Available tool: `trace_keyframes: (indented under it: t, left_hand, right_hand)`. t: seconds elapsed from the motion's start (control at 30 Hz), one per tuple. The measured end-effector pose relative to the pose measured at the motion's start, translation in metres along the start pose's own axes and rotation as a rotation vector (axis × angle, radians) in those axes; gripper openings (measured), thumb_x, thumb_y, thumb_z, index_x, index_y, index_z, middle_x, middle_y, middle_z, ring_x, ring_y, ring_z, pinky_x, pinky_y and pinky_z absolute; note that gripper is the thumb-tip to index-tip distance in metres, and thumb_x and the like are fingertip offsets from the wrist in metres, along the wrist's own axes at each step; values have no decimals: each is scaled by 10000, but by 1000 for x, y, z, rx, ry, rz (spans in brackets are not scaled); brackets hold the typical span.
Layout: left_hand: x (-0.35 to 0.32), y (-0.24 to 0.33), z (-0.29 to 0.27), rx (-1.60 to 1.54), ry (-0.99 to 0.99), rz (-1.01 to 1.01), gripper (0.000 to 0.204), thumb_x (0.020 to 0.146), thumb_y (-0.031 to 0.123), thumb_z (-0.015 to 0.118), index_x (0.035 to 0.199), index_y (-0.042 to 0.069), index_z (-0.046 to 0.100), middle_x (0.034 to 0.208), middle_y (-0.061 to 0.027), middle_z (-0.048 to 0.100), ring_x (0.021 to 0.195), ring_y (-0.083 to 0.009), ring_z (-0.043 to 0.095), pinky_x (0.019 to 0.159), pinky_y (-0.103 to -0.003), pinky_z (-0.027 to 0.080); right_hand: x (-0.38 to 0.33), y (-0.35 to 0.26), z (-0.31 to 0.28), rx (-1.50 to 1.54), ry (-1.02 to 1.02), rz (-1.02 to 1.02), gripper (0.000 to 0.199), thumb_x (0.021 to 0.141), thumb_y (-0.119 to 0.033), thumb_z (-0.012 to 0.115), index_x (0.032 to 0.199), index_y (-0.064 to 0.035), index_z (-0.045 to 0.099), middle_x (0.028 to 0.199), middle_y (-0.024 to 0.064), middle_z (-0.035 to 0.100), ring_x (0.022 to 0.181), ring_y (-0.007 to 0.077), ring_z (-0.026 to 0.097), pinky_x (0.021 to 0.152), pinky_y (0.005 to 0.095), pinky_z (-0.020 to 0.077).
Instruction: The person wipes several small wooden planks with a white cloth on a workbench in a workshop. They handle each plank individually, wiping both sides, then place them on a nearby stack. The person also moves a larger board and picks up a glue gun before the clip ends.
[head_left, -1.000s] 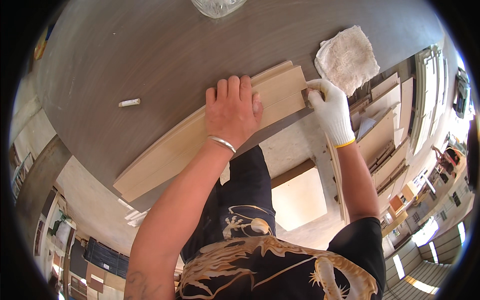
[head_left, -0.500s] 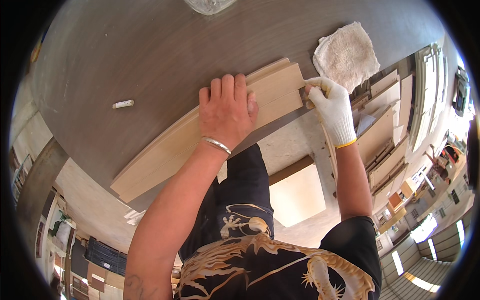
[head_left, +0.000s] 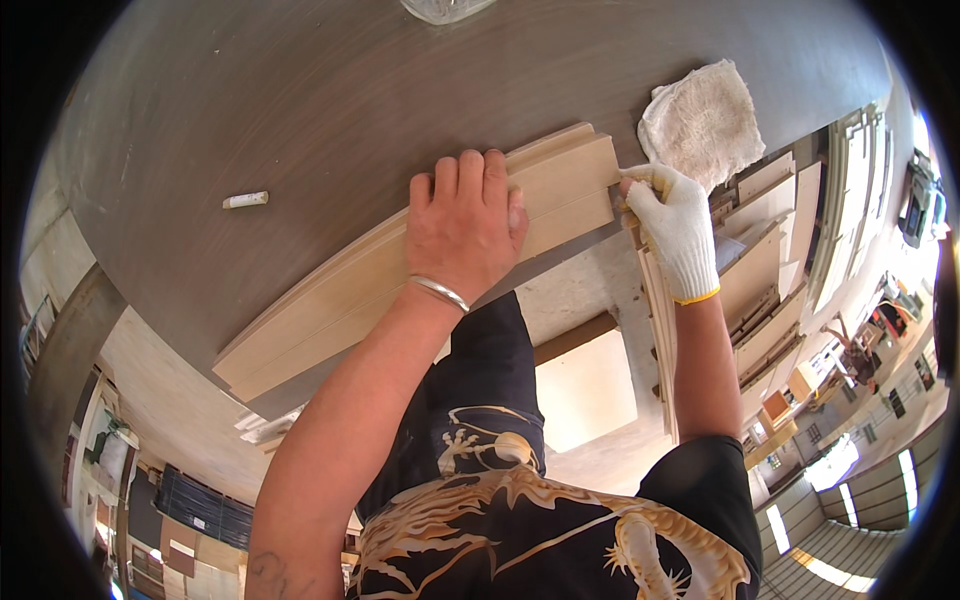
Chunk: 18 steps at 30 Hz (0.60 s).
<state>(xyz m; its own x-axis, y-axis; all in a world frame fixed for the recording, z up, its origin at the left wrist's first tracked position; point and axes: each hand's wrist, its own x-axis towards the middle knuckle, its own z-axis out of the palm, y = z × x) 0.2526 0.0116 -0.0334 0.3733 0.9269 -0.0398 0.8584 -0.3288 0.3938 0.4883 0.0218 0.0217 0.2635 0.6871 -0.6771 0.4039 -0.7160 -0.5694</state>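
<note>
A stack of long pale wooden boards (head_left: 330,300) lies along the near edge of a dark brown table (head_left: 330,110). My bare left hand (head_left: 462,232), with a metal bangle at the wrist, presses flat on top of the stack, fingers together. My right hand (head_left: 672,225) wears a white knit glove with a yellow cuff. It is closed against the right end of the boards, pinching something small that I cannot make out.
A crumpled white cloth (head_left: 703,120) lies on the table just beyond the right hand. A small white chalk-like stick (head_left: 245,200) rests on the tabletop at left. More pale boards (head_left: 760,260) are stacked at right, and a board piece (head_left: 585,385) lies on the floor.
Both hands keep their place on the boards; the view has only shifted slightly. The left hand still presses the stack.
</note>
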Motion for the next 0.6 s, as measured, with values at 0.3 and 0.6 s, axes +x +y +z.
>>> trace_keyframes:
  t: [0.3,0.6]
  left_hand:
    - [0,1,-2,-7,-20,-7,433,884,251,668,1259,36,628,1105,-98,579,1011,-288,554,876,-449,436]
    - [0,1,2,-11,6,-1,447,865,235,663,1268,44,623,1107,-99,575,1011,-291,552,863,-449,429]
  right_hand:
    - [4,-4,-1,-34,-14,31,219,980,-124,647,1084,47,737,755,42,672,572,79,591,488,246,458]
    - [3,-11,6,-326,70,-123,279,930,-168,644,1033,59,770,750,166,739,685,219,720,691,351,559]
